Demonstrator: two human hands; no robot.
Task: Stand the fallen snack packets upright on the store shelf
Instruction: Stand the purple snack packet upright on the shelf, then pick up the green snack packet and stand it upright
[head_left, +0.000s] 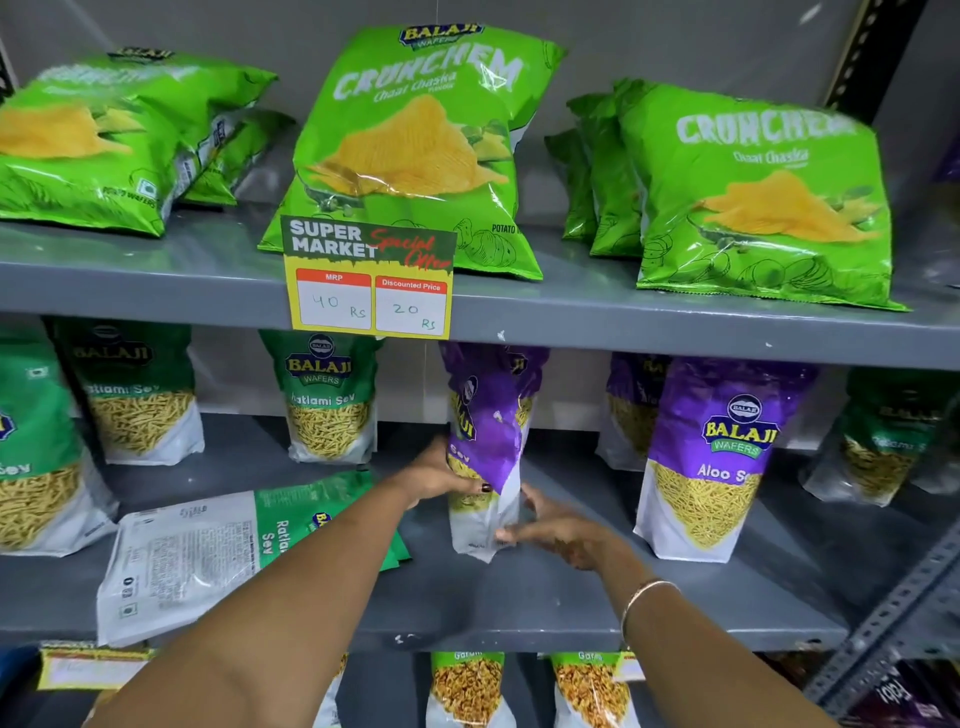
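A purple Aloo Sev packet (491, 415) stands upright but turned edge-on at the middle of the grey middle shelf (545, 597). My left hand (441, 475) grips its left side at mid height. My right hand (558, 530) touches its lower right corner with fingers spread. A green Ratlami Sev packet (208, 556) lies flat on its face at the front left of the same shelf, partly under my left forearm.
Upright green Ratlami Sev packets (327, 400) and a purple Aloo Sev packet (717, 462) stand around. Green Crunchem bags (415, 145) lean on the upper shelf behind a yellow price tag (369, 283). More packets (467, 691) sit on the shelf below. A perforated metal upright (893, 623) runs at right.
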